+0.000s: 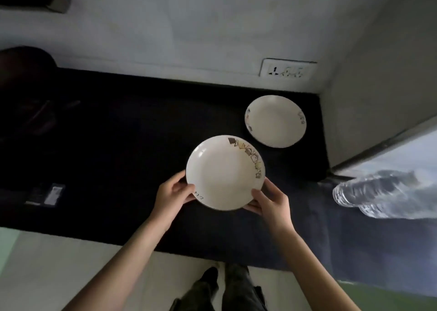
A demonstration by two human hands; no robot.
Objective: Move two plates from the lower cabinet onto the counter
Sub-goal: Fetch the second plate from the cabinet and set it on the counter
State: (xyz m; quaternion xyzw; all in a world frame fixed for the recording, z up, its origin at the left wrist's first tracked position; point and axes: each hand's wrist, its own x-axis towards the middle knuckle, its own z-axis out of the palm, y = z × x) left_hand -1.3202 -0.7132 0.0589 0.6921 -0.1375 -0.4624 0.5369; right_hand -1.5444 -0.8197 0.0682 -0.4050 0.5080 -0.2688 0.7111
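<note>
Gripping glossy round patterned plate [224, 172] by its rim, left hand [173, 193] and right hand [269, 200] both closed on it, we're over the matte black counter [142, 126]; second plate [275, 121] sits flat.

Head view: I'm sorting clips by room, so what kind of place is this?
Probably a home kitchen: a dark counter against a wall, a wall socket above it, and two plates, one resting, one held.
</note>
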